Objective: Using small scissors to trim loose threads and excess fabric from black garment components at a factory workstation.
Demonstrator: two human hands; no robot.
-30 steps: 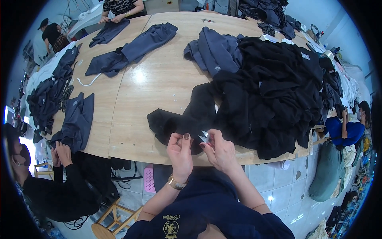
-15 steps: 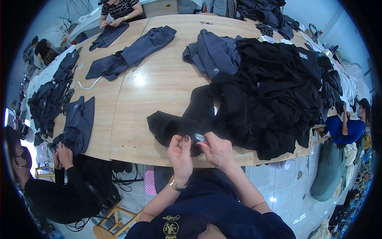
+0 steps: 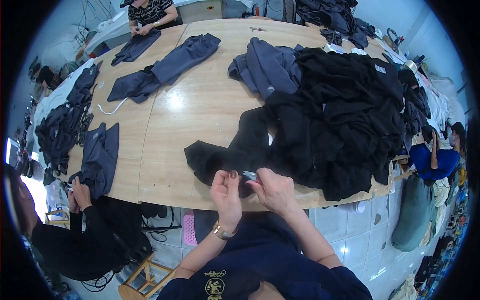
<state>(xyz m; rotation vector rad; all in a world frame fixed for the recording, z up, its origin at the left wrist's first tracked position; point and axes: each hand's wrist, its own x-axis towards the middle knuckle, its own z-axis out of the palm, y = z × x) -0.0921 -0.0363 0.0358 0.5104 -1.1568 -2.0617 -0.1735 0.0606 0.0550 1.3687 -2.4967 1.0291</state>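
A black garment (image 3: 212, 155) lies at the near edge of the table, its sleeve-like end stretched toward the left. My left hand (image 3: 226, 196) is closed in a pinch on its near edge, thumb against fingers. In my right hand (image 3: 274, 191) is a pair of thread snips (image 3: 249, 175), gripped with the silver blades pointing left, close to my left fingertips. The fingers hide most of the snips' handle. Just what lies between the blades is too small to make out.
A heap of black garments (image 3: 350, 115) fills the table's right side, with a folded dark grey garment (image 3: 267, 65) beside it. Another grey garment (image 3: 165, 67) and a white cord (image 3: 114, 107) lie to the far left. Co-workers handle garments at the left and far edges.
The snips have shifted slightly left and turned a little in my right hand. My left hand keeps its place. A distant person at the far left has bent down.
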